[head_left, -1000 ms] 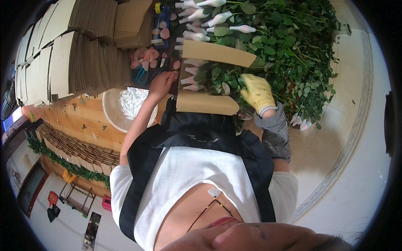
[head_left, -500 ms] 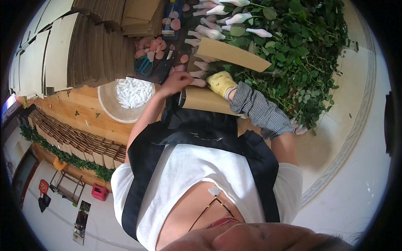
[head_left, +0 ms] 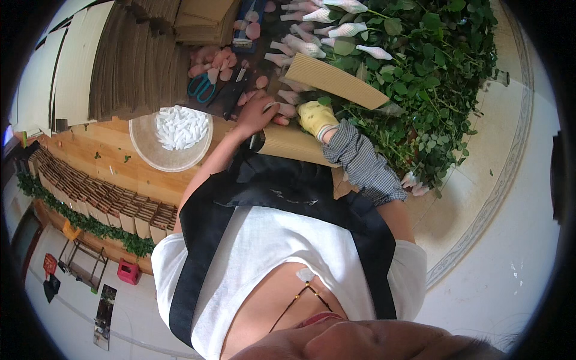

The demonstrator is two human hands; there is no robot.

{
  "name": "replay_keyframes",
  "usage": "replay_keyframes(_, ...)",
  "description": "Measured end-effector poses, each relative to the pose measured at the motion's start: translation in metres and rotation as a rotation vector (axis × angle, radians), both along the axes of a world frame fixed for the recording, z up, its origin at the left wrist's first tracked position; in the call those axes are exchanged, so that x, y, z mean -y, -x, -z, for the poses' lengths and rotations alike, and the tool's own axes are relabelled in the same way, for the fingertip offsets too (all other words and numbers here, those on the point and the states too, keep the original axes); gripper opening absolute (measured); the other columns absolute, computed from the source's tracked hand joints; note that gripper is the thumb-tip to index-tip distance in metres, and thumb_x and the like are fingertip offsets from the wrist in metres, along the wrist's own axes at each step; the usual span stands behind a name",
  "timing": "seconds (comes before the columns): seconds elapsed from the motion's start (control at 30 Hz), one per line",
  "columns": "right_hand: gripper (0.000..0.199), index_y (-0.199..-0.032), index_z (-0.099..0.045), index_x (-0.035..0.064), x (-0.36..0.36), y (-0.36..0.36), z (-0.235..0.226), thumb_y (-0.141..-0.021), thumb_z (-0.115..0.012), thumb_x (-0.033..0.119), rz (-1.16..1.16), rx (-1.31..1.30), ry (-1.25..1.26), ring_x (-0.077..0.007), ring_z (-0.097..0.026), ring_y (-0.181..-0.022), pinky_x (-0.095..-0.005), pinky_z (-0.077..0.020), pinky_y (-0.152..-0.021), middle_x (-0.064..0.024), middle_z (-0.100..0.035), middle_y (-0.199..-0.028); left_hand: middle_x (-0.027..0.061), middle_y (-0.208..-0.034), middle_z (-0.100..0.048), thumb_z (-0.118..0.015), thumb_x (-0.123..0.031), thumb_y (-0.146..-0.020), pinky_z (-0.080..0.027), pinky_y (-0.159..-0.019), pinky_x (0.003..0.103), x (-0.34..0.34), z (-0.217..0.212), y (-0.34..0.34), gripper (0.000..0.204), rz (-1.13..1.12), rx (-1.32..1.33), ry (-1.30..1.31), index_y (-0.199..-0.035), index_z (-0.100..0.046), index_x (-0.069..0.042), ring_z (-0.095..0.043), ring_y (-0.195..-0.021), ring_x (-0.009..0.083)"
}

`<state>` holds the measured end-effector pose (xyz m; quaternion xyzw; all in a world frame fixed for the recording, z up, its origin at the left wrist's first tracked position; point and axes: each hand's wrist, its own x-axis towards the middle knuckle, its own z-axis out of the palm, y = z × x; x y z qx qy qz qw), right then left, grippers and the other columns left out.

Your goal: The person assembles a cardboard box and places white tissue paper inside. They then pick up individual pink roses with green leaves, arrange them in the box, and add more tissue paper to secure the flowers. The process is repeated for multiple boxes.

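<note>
My bare left hand (head_left: pixel 258 114) reaches in from the left, its fingers closed around the tip of a pale pink rose head (head_left: pixel 287 110). Just right of that head, my right hand (head_left: pixel 317 118), in a yellow glove with a checked sleeve, is closed at the rose's stem end; the stem itself is hidden under the glove. Both hands are over a sheet of corrugated cardboard (head_left: pixel 294 146). Beyond them, a raised cardboard strip (head_left: pixel 336 83) crosses other roses. Several rose heads in white net sleeves (head_left: pixel 348 30) lie farther off, heads to the left, leaves to the right.
Teal-handled scissors (head_left: pixel 202 88) and loose pink petals (head_left: pixel 213 60) lie left of my hands. A round tub (head_left: pixel 171 163) of small white sleeves stands lower left. Cardboard stacks (head_left: pixel 129 72) rise at far left. Dense rose foliage (head_left: pixel 420 78) fills the right side.
My left hand has shifted slightly right, and its fingers now wrap the rose head more closely. The gloved right hand stays nearly in place. The whole view has moved a little.
</note>
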<state>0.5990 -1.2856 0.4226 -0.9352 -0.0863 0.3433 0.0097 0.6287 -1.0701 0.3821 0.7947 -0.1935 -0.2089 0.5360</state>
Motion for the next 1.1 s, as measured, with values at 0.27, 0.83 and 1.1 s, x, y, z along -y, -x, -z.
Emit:
replay_keyframes(0.27,0.027,-0.097,-0.069,0.0059,0.017,-0.008,-0.057,-0.092,-0.062,0.031,0.041,0.064,-0.270,-0.0395,-0.068,-0.085,-0.0458,-0.0548,-0.075,-0.0193,-0.071,-0.088,0.0154,-0.099,-0.069,-0.061,-0.013,-0.090,-0.051,-0.079,0.039,-0.036,-0.034,-0.023,0.014,-0.343,-0.204,-0.077,-0.093,-0.064,0.000,-0.066,-0.084,0.0326)
replay_keyframes(0.83,0.016,-0.092,-0.069,0.0057,0.021,0.001,-0.012,-0.090,-0.060,0.019,0.188,0.257,-0.129,-0.0369,-0.069,-0.076,-0.0482,-0.0547,-0.067,-0.0173,-0.071,-0.084,0.0146,-0.103,-0.059,-0.062,-0.006,-0.086,-0.050,-0.078,0.041,-0.031,-0.062,-0.044,0.014,-0.580,0.155,-0.012,-0.098,-0.064,0.000,-0.061,-0.091,0.0328)
replay_keyframes(1.1,0.027,-0.102,-0.070,0.0054,0.035,-0.021,-0.021,-0.087,-0.066,0.028,0.023,0.564,-0.008,-0.0371,-0.068,-0.091,-0.0484,-0.0538,-0.079,-0.0149,-0.072,-0.098,0.0199,-0.103,-0.067,-0.062,-0.027,-0.092,-0.051,-0.077,0.052,0.028,-0.051,-0.034,0.029,-0.167,-0.029,-0.259,-0.112,-0.058,-0.005,-0.065,-0.093,0.0450)
